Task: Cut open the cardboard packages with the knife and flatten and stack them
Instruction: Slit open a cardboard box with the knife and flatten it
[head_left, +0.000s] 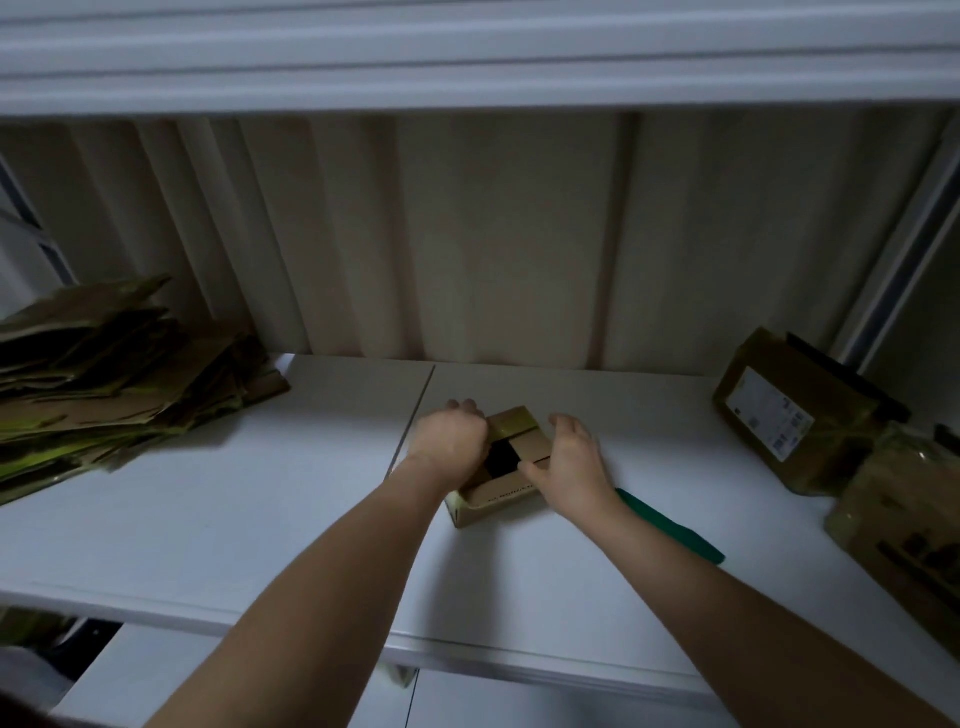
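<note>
A small cardboard box (511, 470) with yellow-green tape lies in the middle of the white table (260, 519), its top partly open over a dark inside. My left hand (449, 441) grips the box's left flap with curled fingers. My right hand (571, 467) holds the right side, thumb on the top flap. A green knife (675, 527) lies flat on the table just right of my right forearm, apart from both hands. A tall stack of flattened cardboard (114, 374) sits at the far left.
Closed cardboard packages stand at the right: one with a white label (789, 410) and a nearer one (904, 525) at the table's edge. A ribbed wall rises behind the table and a shelf hangs overhead.
</note>
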